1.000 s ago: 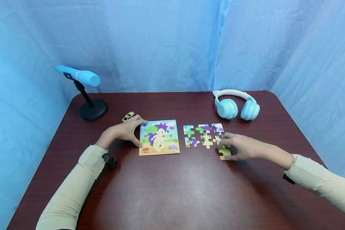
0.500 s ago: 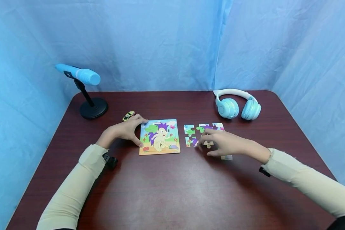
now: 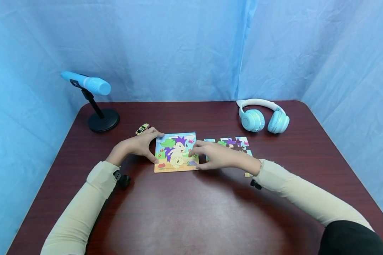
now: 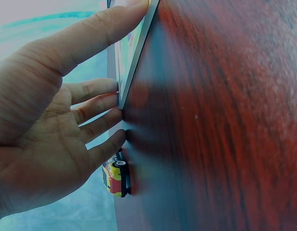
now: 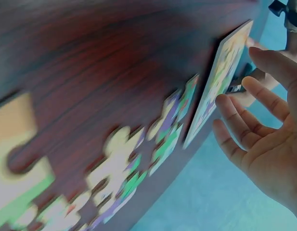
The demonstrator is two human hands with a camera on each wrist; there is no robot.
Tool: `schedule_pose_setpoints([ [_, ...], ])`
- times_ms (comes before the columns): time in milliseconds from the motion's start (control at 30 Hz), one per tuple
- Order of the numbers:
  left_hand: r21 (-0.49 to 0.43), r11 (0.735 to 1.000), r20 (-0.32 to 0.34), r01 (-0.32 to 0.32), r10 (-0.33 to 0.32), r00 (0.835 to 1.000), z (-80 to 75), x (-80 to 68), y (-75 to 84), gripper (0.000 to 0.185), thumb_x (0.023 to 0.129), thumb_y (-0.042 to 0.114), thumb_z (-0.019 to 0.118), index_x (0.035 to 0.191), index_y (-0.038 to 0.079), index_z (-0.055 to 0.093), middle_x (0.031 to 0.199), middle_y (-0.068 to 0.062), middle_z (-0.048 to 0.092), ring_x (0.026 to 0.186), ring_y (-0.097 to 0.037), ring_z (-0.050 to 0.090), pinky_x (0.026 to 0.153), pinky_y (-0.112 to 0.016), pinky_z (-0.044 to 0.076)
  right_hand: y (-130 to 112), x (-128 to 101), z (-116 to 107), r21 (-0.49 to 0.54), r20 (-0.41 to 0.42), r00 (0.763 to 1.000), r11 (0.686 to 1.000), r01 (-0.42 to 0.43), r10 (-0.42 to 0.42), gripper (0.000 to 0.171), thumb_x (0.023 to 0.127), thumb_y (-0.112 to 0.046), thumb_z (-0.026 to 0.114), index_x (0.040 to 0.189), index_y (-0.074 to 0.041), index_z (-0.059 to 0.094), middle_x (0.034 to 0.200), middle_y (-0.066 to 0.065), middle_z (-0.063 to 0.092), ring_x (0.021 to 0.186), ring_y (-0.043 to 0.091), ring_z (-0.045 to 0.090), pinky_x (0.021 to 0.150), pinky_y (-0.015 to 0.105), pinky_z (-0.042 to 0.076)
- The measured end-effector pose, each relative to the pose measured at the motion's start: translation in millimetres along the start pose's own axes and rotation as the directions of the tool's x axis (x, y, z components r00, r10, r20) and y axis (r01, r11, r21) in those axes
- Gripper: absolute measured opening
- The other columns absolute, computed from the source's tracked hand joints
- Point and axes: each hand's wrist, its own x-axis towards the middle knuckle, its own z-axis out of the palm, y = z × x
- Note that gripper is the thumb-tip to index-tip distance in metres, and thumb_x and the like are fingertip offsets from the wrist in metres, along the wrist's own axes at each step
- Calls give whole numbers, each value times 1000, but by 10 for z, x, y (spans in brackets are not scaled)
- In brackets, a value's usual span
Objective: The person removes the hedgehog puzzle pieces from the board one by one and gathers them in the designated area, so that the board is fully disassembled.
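since half a second ago the right hand (image 3: 215, 156) has slid left off the loose cardboard puzzle pieces (image 3: 234, 142) — fingers relaxed and spread, reaching over the square hedgehog puzzle board's (image 3: 176, 151) right edge. left hand (image 3: 140, 144), fingers straight, steadies its left edge on the dark red wooden table (image 3: 191, 212).
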Motion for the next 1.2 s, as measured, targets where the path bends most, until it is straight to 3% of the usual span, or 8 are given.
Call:
schedule_pose_setpoints([
  [400,18,1000,6,-2,2,1000,-3,8,21,101,76,35,91,155,2,37,146,-18,40,134,-34,38,113,-56,41,-143,383,166,10,52,998,999,-47,46,39,90,-24,78,127,-12,69,120,6,65,101,19,60,88,33,54],
  [633,5,1000,7,2,-2,1000,-4,2,15,100,76,33,91,155,2,37,146,-17,40,134,-34,38,114,-55,40,-231,490,159,-18,81,992,995,-97,98,39,88,-22,79,125,-14,70,111,6,61,87,15,51,71,27,47],
  [833,-1,1000,12,12,-12,1000,-10,-6,20,100,76,33,91,155,2,38,146,-17,40,134,-34,38,114,-54,41,-238,557,168,-30,94,993,997,-68,70,38,88,-18,79,125,-15,71,102,5,62,87,16,49,71,27,45],
  [1200,3,1000,17,10,-10,1000,-12,2,13,100,76,33,91,155,1,38,144,-17,41,133,-33,39,114,-54,41,-193,611,162,52,144,989,998,-31,23,38,89,-15,79,126,-18,71,111,6,63,94,16,49,75,27,46],
])
